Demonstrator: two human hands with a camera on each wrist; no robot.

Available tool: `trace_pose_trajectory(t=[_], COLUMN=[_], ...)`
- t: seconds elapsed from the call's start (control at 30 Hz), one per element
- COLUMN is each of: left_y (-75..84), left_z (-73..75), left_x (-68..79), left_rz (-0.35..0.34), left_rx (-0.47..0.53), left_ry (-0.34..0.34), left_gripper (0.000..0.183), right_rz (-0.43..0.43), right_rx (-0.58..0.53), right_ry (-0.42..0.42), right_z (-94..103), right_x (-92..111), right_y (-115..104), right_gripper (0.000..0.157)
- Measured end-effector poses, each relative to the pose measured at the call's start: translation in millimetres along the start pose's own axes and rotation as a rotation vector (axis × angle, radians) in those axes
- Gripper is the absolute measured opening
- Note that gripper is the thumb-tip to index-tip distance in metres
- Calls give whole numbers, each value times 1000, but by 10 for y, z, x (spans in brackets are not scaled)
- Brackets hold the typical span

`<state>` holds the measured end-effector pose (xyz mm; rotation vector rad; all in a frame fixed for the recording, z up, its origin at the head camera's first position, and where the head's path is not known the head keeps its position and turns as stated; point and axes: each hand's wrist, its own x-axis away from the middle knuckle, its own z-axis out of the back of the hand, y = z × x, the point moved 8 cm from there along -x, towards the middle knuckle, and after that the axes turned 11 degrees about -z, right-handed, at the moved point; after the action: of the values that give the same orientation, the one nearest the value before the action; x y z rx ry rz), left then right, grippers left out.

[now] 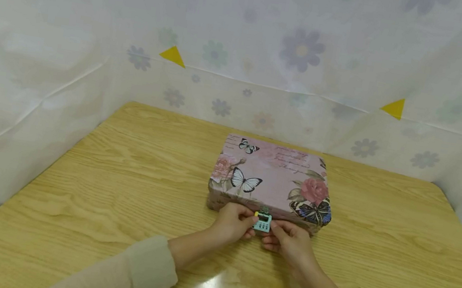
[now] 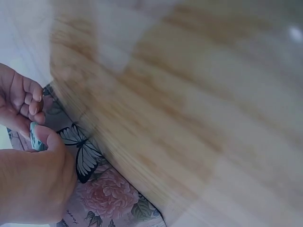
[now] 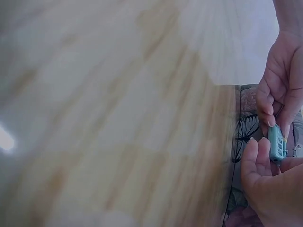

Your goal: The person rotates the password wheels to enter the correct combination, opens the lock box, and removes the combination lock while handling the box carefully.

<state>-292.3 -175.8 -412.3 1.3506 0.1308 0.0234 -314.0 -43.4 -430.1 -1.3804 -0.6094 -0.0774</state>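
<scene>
A turquoise combination padlock with number dials and a yellow part at its upper left hangs at the metal clasp on the front of a pink box. My left hand pinches the padlock's left side between thumb and fingers. From the other side, my right hand grips its right edge. In the right wrist view the padlock sits between both hands, its dials facing the camera. Butterflies and roses decorate the box, whose lid is down. My fingers cover parts of the padlock and the box's front.
The box stands on a wood-grain table, towards its far edge. White sheeting with printed flowers hangs behind and along the sides. Yellow triangles mark the sheeting. Light glares off the table's near part.
</scene>
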Motion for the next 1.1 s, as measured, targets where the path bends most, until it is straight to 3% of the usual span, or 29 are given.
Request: trace_pose_trajectory(t=[0.5, 0.73, 0.83, 1.1], left_y=[49, 47, 56, 59], left_z=[42, 41, 43, 50], left_x=[1, -1, 2, -2], left_rz=[-34, -32, -33, -17], left_rx=[-62, -78, -85, -76], left_ry=[75, 107, 115, 117], left_gripper=[15, 15, 14, 14], right_rz=[21, 46, 95, 44], right_rx=[-24, -41, -73, -39], right_ry=[53, 30, -5, 40], right_z=[6, -8, 6, 1], right_x=[-20, -26, -59, -9], right_y=[-36, -32, -20, -55], right_gripper=[35, 34, 32, 32])
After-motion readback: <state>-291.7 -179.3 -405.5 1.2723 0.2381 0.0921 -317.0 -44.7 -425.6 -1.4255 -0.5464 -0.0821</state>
